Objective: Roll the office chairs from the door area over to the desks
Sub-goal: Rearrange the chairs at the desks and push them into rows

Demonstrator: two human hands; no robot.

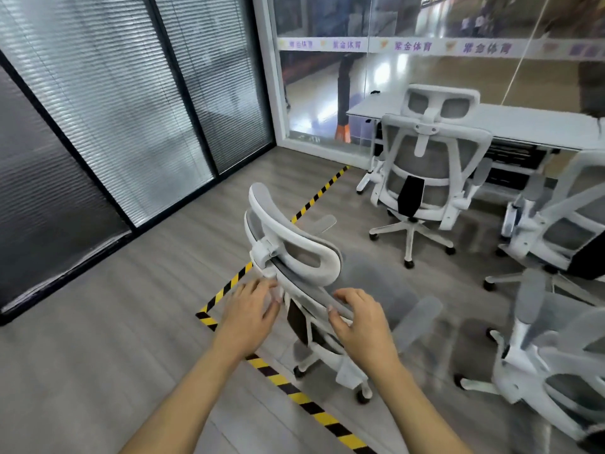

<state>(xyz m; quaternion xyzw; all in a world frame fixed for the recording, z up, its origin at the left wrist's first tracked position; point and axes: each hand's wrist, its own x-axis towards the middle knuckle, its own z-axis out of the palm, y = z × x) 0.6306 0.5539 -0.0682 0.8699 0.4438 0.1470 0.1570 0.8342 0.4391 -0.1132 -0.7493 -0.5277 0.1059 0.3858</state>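
Chair (294,237) on floor, straddling hazard tape (327,421), well short of surface (523,124). Left grip (248,312) spread, fingers flat against backrest frame. Right grip (360,326) curled over backrest top edge. Second chair (422,158) at surface.

Motion blur smears the seat and armrest of the near chair (289,235) at lower centre, and hides whether the fingertips of the left hand (248,311) grip its backrest or only touch it. The mid-right chair (564,231), the lower-right chair (537,362) and the surface (530,126) are cut off by the frame's right edge.
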